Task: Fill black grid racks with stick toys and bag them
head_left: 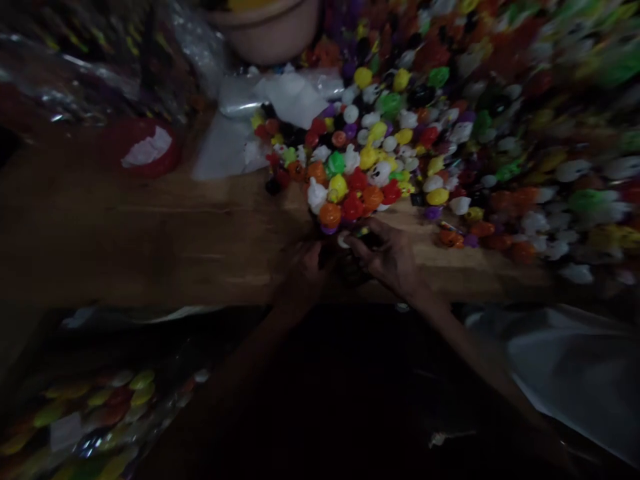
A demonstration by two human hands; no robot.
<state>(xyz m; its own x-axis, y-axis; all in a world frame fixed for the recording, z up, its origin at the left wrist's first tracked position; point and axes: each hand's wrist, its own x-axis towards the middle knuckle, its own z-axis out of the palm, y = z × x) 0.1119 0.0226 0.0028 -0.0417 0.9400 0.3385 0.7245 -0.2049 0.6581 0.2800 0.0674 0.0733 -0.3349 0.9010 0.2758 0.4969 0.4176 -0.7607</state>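
At the near edge of the wooden table my two hands are close together. My right hand (393,257) has its fingers bent in a pinch, with a small pale round piece (343,240) at the fingertips. My left hand (301,267) lies just left of it, in deep shadow, its fingers curled around something too dark to make out. Right beyond the hands is a heap of small glossy plastic figures; an orange pumpkin-like figure (330,215), a white ghost-like one (317,195) and a red one (353,205) lie nearest.
The heap of colourful figures (540,223) spreads over the table's right side. A red dish (167,157) with white material stands left, beside plastic sheeting (220,150). Behind is a pink tub (273,33). Below the table's edge (150,267), a bag of coloured pieces (100,420) lies left.
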